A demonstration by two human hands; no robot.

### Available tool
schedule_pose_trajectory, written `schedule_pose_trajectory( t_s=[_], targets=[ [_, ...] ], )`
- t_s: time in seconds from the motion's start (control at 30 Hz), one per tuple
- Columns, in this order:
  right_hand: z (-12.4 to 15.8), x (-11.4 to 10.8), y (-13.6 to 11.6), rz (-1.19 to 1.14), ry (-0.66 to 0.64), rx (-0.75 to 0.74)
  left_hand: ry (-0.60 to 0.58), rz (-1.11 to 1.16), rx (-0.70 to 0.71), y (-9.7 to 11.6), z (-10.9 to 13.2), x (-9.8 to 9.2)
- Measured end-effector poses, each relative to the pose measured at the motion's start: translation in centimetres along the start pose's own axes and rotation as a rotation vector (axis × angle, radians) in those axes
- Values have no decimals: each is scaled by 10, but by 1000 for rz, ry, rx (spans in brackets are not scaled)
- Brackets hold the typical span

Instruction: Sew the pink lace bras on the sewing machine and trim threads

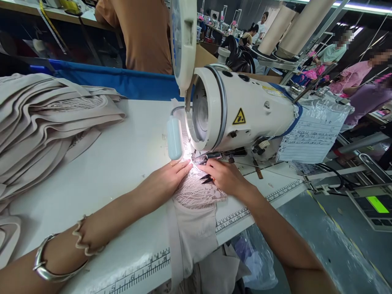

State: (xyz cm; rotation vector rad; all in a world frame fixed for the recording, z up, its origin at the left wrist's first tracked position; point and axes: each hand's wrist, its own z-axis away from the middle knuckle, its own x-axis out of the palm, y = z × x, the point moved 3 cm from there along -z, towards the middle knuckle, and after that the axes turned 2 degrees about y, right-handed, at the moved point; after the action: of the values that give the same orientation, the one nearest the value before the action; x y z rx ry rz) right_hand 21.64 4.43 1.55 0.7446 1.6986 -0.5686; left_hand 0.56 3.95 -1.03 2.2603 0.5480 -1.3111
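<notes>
Pale pink lace fabric [194,192] lies under the needle area of a white sewing machine [245,104], and its plain lower part [196,228] hangs over the table's front edge. My left hand [171,176] rests flat on the lace at the left of the needle area, fingers stretched out. Opposite it, my right hand [225,175] has its fingertips on the fabric close to the presser foot. Black pointed blades of thread snips [207,179] stick out from beneath my right palm. Both hands' fingertips sit in bright lamplight; the needle itself cannot be made out.
A small lamp [174,138] stands left of the machine head. Stacked pale fabric pieces [52,122] cover the table's left side. A printed ruler [147,271] runs along the front edge. Thread cones [303,30], a written sheet [306,134] and a control panel [375,206] are at right; people work beyond.
</notes>
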Motion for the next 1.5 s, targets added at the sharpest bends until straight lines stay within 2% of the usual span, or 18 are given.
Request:
schedule_pose_trajectory(
  t_s=[0.13,0.5,0.6,0.73,0.87,1.03,1.13,1.27,1.4,1.5],
  targets=[
    [0,1,-1,1,6,-4,-3,48,-16,-10,-5,-5],
    [-2,1,-3,-16,-4,21,-59,-9,12,-7,-22,-28],
    [-2,2,-3,-38,-8,31,-40,-61,-2,4,-22,-28],
    [0,4,2,-128,23,40,28,110,-29,30,-17,-19],
    [6,6,10,-241,73,32,-21,153,-26,38,-10,-7],
    [6,5,10,-194,88,-32,-68,192,-15,30,-9,-6],
    [3,1,4,-147,130,-133,-118,262,-47,20,-12,-10],
    [1,-1,-2,-136,187,-252,-135,293,12,3,-15,-16],
    [1,2,-2,-134,193,-241,-204,257,-16,-15,-15,-17],
    [1,3,-2,-126,186,-219,-168,189,-18,-16,-15,-17]
  ],
)
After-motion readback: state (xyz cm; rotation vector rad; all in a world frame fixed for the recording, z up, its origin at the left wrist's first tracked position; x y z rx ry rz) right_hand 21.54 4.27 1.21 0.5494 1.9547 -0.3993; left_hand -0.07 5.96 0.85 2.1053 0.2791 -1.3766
